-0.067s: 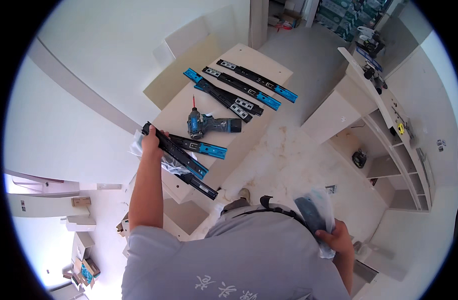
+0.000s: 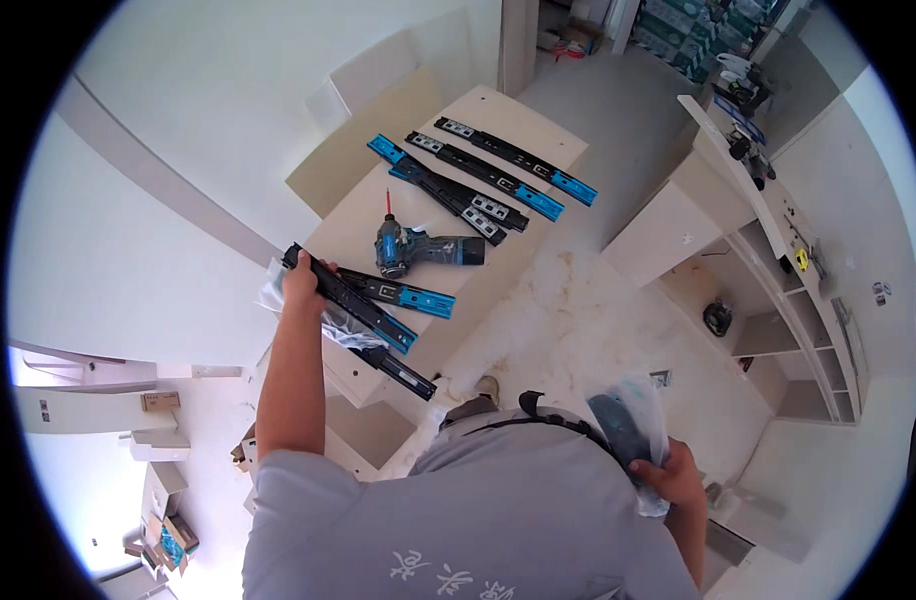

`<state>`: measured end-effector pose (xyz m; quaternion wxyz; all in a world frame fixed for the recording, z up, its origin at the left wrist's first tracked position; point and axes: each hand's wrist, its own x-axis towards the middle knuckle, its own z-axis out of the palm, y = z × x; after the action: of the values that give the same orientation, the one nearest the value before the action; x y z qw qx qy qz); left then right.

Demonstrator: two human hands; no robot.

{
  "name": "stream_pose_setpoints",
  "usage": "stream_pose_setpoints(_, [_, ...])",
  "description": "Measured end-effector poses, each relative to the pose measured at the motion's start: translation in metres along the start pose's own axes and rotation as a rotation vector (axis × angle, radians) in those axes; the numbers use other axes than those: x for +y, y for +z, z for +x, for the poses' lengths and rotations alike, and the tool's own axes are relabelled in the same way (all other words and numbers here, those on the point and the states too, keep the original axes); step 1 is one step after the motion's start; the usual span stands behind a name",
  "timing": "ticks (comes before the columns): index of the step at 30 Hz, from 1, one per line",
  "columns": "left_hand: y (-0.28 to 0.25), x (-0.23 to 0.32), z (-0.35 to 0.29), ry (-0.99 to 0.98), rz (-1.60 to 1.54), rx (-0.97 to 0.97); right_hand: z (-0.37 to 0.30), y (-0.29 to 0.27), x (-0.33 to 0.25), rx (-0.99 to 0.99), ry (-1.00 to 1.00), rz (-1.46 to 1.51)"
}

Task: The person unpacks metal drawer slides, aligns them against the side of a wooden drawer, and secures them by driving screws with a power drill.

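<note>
At the near left end of the pale board, my left hand (image 2: 303, 284) is closed on a black drawer slide (image 2: 363, 308) with a blue end. Another drawer slide (image 2: 403, 295) lies just beyond it, and a third one (image 2: 403, 375) pokes out on the near side, over crumpled clear plastic (image 2: 350, 328). Low on the right, beside my waist, my right hand (image 2: 675, 478) grips a clear plastic bag (image 2: 656, 425) with something long and dark inside; its kind cannot be made out. A cordless driver (image 2: 418, 250) with a red-tipped bit lies beyond my left hand.
Several more black and blue drawer slides (image 2: 488, 175) lie on the pale board (image 2: 343, 228), two of them crossed. To the right stands an open pale cabinet (image 2: 778, 335) with tools on its top. Cardboard boxes (image 2: 163, 545) sit at the lower left. Dusty marks cover the floor (image 2: 538, 310).
The blue end of the slide in my left hand has risen very slightly. My right hand and the bag have hardly moved.
</note>
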<state>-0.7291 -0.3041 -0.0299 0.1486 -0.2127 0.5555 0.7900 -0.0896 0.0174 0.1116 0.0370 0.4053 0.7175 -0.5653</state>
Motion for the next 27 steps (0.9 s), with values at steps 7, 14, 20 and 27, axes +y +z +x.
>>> stream_pose_setpoints(7, [-0.017,-0.013,0.038,0.158,0.559,0.046,0.023,0.019,-0.015,0.048,-0.099,-0.118])
stream_pose_setpoints(14, [0.051,-0.026,-0.085,0.679,0.806,-0.207,0.039,0.017,-0.036,-0.004,-0.082,-0.134])
stream_pose_setpoints(20, [0.143,-0.08,-0.29,0.17,0.804,-1.412,0.05,0.016,-0.059,-0.129,-0.106,0.0])
stream_pose_setpoints(27, [0.188,-0.1,-0.353,-0.211,0.68,-1.467,0.019,0.006,-0.017,-0.316,-0.232,0.507])
